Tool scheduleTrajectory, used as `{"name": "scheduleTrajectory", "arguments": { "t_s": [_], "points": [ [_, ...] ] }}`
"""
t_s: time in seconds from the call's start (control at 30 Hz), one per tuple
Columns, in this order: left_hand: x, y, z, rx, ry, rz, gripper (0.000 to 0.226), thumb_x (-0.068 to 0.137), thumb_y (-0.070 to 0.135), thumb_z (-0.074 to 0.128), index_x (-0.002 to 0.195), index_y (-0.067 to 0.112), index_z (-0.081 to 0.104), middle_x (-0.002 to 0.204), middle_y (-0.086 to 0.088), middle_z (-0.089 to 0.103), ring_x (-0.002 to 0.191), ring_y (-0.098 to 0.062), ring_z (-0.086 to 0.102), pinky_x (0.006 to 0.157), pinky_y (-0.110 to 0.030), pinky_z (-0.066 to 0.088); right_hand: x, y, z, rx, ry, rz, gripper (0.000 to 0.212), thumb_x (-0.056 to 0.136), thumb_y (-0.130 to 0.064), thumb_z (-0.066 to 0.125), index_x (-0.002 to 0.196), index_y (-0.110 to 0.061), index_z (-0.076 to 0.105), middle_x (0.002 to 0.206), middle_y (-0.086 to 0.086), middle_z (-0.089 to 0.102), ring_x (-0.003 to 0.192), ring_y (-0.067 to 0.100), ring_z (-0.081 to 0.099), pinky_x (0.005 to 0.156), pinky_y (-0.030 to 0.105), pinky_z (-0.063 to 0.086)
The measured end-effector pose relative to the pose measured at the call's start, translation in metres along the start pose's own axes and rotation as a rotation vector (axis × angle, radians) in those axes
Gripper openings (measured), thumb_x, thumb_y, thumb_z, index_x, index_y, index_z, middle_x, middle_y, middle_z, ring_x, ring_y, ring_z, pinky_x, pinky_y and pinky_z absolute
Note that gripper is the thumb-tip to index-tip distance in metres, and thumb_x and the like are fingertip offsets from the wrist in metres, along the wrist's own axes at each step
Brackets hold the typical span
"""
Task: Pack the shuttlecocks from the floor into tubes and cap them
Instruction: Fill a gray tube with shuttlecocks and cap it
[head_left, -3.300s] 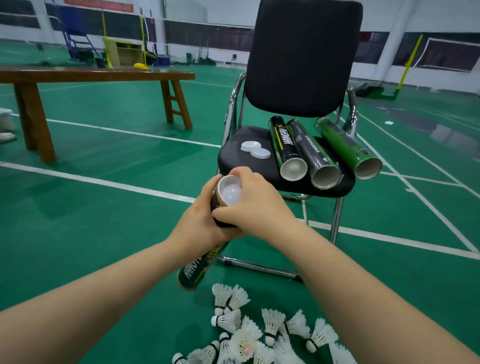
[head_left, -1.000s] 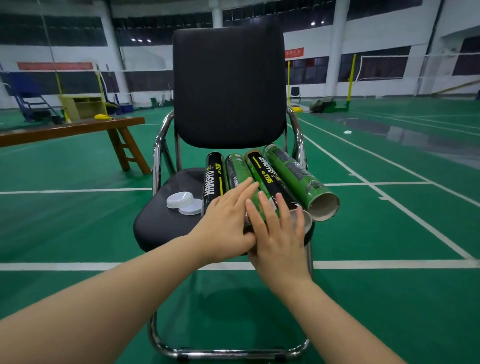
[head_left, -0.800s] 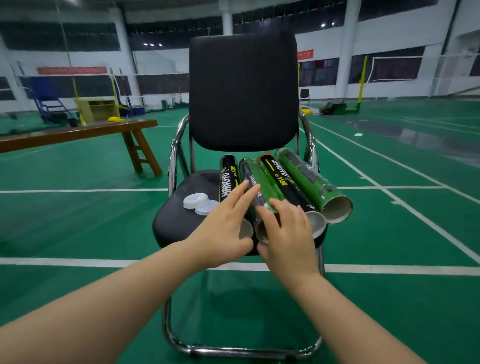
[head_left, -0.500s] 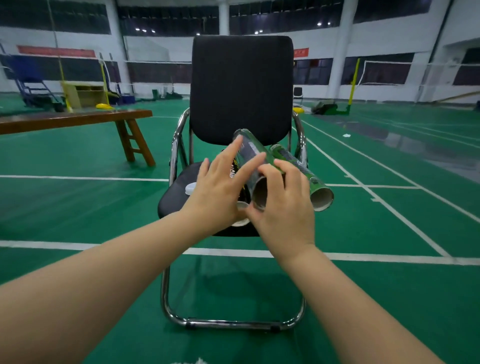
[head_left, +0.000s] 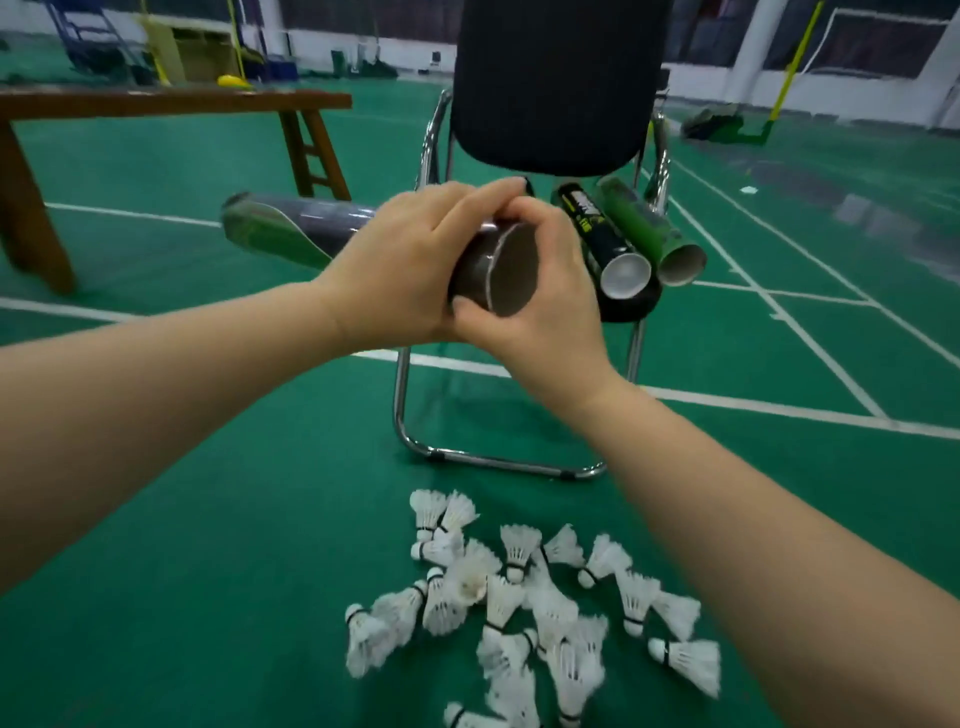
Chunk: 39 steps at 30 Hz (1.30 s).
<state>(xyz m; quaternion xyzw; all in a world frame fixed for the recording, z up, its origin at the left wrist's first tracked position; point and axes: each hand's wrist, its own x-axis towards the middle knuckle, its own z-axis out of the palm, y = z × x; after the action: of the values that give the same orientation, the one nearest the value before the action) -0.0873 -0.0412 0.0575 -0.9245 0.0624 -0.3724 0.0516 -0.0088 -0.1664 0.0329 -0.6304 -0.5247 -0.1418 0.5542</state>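
Observation:
I hold a dark shuttlecock tube (head_left: 306, 228) crosswise in front of the chair, its open mouth toward me. My left hand (head_left: 405, 270) wraps its body near the mouth. My right hand (head_left: 540, 291) grips the rim of the same tube from the right and below. Several white feather shuttlecocks (head_left: 519, 597) lie heaped on the green floor below my arms. Two more tubes rest on the chair seat: a black one (head_left: 597, 234) and a green one (head_left: 649, 228), open ends toward me.
A black chair (head_left: 556, 88) with a chrome frame stands right behind the held tube. A wooden bench (head_left: 171, 98) is at the left. White court lines cross the green floor.
I lifted one tube off the chair seat, swung it sideways and pulled it toward me. My view dropped, so the shuttlecock pile on the floor shows again.

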Motion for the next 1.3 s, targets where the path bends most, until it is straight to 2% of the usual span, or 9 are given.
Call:
{"name": "scheduleTrajectory", "arguments": {
  "t_s": [0.13, 0.33, 0.63, 0.93, 1.03, 1.1, 1.2, 1.27, 1.3],
  "points": [
    [-0.069, -0.006, -0.002, 0.011, -0.072, -0.132, 0.08, 0.071, 0.051, 0.054, 0.135, 0.012, 0.027, 0.111, -0.025, 0.058, 0.098, -0.04, 0.057, 0.086, -0.048, 0.044, -0.034, -0.011, 0.047, 0.107, -0.127, 0.081, 0.063, 0.059, -0.018, 0.072, 0.117, -0.007, 0.05, 0.11, 0.007, 0.052, 0.098, 0.009, 0.045, 0.086, 0.004, 0.032],
    [-0.137, -0.024, 0.017, -0.028, -0.132, -0.205, 0.079, 0.07, 0.051, 0.053, 0.132, 0.006, 0.031, 0.105, -0.025, 0.06, 0.089, -0.04, 0.06, 0.079, -0.049, 0.048, -0.068, 0.003, 0.101, 0.174, -0.279, 0.191, 0.061, 0.06, -0.01, 0.076, 0.116, -0.007, 0.051, 0.105, -0.001, 0.047, 0.099, 0.011, 0.044, 0.085, 0.001, 0.03],
    [-0.223, -0.049, 0.096, -0.106, -0.285, -0.335, 0.077, 0.069, 0.045, 0.051, 0.132, 0.006, 0.032, 0.105, -0.021, 0.062, 0.089, -0.037, 0.062, 0.079, -0.048, 0.051, -0.121, 0.061, 0.171, 0.212, -0.457, 0.413, 0.062, 0.058, -0.022, 0.069, 0.116, -0.011, 0.051, 0.107, -0.003, 0.048, 0.098, 0.003, 0.043, 0.086, 0.003, 0.032],
    [-0.273, -0.056, 0.141, -0.139, -0.413, -0.462, 0.078, 0.066, 0.045, 0.051, 0.133, 0.01, 0.032, 0.105, -0.015, 0.062, 0.092, -0.032, 0.062, 0.078, -0.042, 0.051, -0.156, 0.103, 0.21, 0.266, -0.57, 0.58, 0.057, 0.059, -0.024, 0.067, 0.111, -0.031, 0.043, 0.112, -0.002, 0.053, 0.104, 0.01, 0.049, 0.09, 0.015, 0.039],
    [-0.282, -0.057, 0.147, -0.17, -0.449, -0.486, 0.082, 0.065, 0.048, 0.052, 0.134, 0.011, 0.03, 0.105, -0.013, 0.062, 0.092, -0.031, 0.061, 0.078, -0.042, 0.052, -0.163, 0.11, 0.217, 0.277, -0.625, 0.613, 0.063, 0.06, -0.027, 0.067, 0.118, -0.027, 0.043, 0.117, -0.001, 0.051, 0.109, 0.012, 0.049, 0.092, 0.016, 0.039],
    [-0.286, -0.055, 0.15, -0.166, -0.455, -0.485, 0.082, 0.064, 0.05, 0.051, 0.133, 0.011, 0.031, 0.104, -0.012, 0.062, 0.09, -0.03, 0.061, 0.077, -0.04, 0.051, -0.169, 0.116, 0.217, 0.3, -0.655, 0.67, 0.073, 0.06, -0.037, 0.069, 0.126, -0.028, 0.038, 0.124, -0.003, 0.05, 0.114, 0.01, 0.049, 0.096, 0.018, 0.038],
    [-0.288, -0.051, 0.152, -0.126, -0.457, -0.494, 0.081, 0.063, 0.055, 0.049, 0.131, 0.012, 0.034, 0.102, -0.011, 0.062, 0.09, -0.029, 0.062, 0.077, -0.037, 0.049, -0.181, 0.124, 0.21, 0.433, -0.602, 0.781, 0.065, 0.066, -0.051, 0.064, 0.123, -0.045, 0.033, 0.127, -0.008, 0.048, 0.118, 0.009, 0.05, 0.098, 0.023, 0.04],
    [-0.291, -0.049, 0.153, -0.1, -0.471, -0.498, 0.082, 0.063, 0.06, 0.05, 0.13, 0.013, 0.035, 0.104, -0.01, 0.062, 0.092, -0.028, 0.061, 0.078, -0.036, 0.048, -0.191, 0.128, 0.205, 0.461, -0.448, 0.909, 0.048, 0.076, -0.045, 0.058, 0.119, -0.042, 0.038, 0.118, -0.01, 0.051, 0.109, 0.007, 0.054, 0.089, 0.018, 0.044],
    [-0.292, -0.049, 0.153, -0.091, -0.474, -0.503, 0.083, 0.062, 0.061, 0.05, 0.129, 0.014, 0.035, 0.104, -0.009, 0.062, 0.092, -0.027, 0.061, 0.078, -0.035, 0.048, -0.196, 0.129, 0.201, 0.389, -0.383, 0.96, 0.039, 0.08, -0.041, 0.055, 0.116, -0.037, 0.042, 0.107, -0.01, 0.054, 0.099, 0.009, 0.056, 0.081, 0.014, 0.043]
  ]
}}
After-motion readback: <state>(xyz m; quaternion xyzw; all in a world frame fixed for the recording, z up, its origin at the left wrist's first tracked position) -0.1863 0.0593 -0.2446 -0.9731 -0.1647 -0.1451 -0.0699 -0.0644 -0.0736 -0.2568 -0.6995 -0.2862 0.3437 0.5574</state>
